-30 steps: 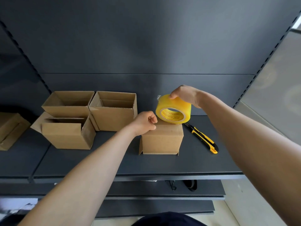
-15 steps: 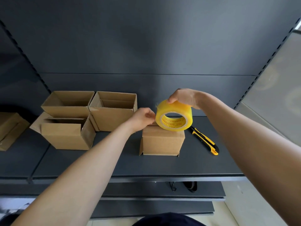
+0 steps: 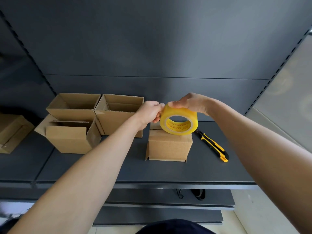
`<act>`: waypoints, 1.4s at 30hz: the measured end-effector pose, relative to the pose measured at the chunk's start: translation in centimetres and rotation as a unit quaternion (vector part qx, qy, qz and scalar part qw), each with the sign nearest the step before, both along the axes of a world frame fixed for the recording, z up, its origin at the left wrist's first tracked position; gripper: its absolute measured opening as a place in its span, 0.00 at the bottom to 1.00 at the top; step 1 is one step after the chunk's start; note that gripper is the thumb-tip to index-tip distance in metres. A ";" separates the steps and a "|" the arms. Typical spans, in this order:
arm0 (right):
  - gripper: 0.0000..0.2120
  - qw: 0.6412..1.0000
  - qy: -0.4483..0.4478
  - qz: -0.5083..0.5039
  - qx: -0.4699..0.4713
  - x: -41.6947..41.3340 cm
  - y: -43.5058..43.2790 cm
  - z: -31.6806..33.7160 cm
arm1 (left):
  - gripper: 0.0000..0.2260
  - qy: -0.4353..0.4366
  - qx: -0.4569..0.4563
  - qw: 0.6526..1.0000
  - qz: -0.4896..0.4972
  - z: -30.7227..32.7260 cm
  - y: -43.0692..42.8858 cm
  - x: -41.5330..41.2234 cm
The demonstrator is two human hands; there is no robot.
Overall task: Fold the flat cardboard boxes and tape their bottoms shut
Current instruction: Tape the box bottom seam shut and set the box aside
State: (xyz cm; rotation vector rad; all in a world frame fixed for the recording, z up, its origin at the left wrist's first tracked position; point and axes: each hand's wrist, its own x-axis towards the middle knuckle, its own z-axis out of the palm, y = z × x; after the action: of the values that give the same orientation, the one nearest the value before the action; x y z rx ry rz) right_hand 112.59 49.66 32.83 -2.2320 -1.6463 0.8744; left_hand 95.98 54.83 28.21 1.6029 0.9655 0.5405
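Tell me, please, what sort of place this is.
Probably a stockroom or packing area: dark metal shelving with slotted uprights, open cardboard boxes on it, plus a tape roll and a utility knife.

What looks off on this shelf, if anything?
Nothing spilled or damaged. The front-left open box sits skewed, one flap splayed outward. The utility knife lies flat, right of the small box under the tape roll.

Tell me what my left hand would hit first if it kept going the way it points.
The tape roll; the left hand seems to touch its edge now, though depth is unclear.
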 end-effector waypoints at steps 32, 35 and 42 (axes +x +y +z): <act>0.18 0.989 0.132 -0.023 0.061 1.2 -0.7 -1.0 | 0.12 -0.118 -0.197 0.969 0.090 -3.8 0.4 0.0; 0.17 0.994 0.086 -0.026 0.058 2.0 -0.5 0.1 | 0.14 -0.062 -0.146 0.984 0.076 -3.8 0.3 0.8; 0.20 0.999 -0.045 -0.020 0.018 1.5 -0.6 0.7 | 0.15 -0.059 -0.135 0.986 0.072 -4.0 0.0 1.7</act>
State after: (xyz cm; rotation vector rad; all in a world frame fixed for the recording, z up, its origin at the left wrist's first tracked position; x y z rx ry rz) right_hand 114.10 49.03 33.57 -2.3031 -1.6357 0.7370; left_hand 97.64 54.82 24.25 1.2528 1.0248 0.5705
